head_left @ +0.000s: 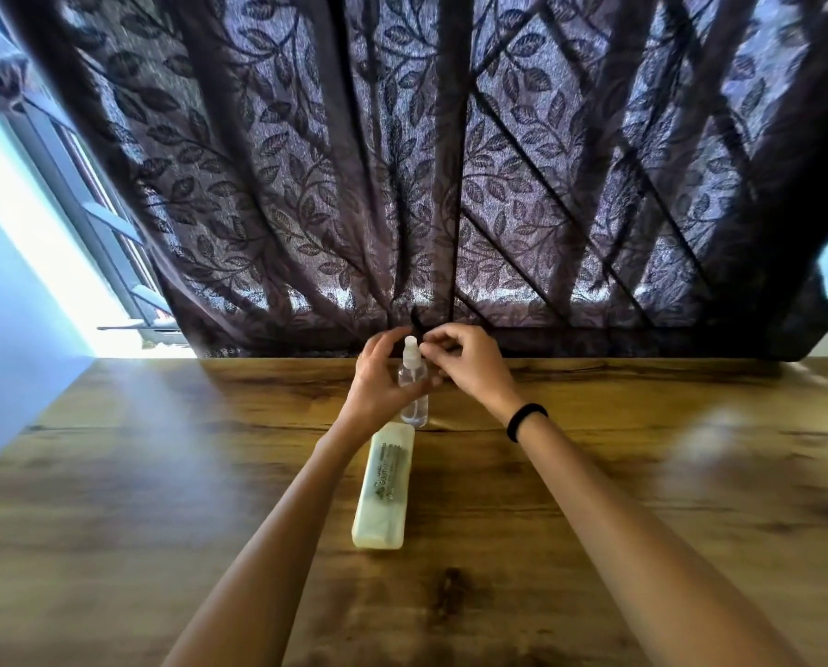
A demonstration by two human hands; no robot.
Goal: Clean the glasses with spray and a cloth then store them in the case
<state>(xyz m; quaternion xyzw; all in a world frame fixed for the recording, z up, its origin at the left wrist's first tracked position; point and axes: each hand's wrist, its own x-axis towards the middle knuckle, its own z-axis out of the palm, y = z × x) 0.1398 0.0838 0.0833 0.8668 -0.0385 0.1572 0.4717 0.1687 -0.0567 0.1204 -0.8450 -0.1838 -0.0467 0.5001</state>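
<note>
A person sits at a brown wooden table (162, 474). Both bare arms reach up from the bottom of the frame to the middle.

A small clear spray bottle (413, 387) stands upright in the middle of the frame, near the far edge of the table. It has a white top. The left hand (383, 377) is just left of the bottle. Its fingers curl around the bottle's side and its thumb points up near the white top, so it looks like it holds the bottle. The right hand (470, 361) is just right of the bottle top. Its fingers are bent and pinched together on something small and dark. A thin dark piece (417, 322) sticks up between the two hands, above the bottle. It may be part of the glasses, but it is too small and dark to tell. I cannot see a cloth.

A black band (526, 421) goes around the right wrist.

A long pale yellow case (383, 488) lies flat on the table, just below the bottle in the frame. It is closed. It has dark writing on its lid. It lies between the two arms, close to the left arm.

Behind the table, a dark curtain (402, 161) with a leaf pattern fills the top of the frame. Bright light comes in from a window (89, 195) at the upper left.
</note>
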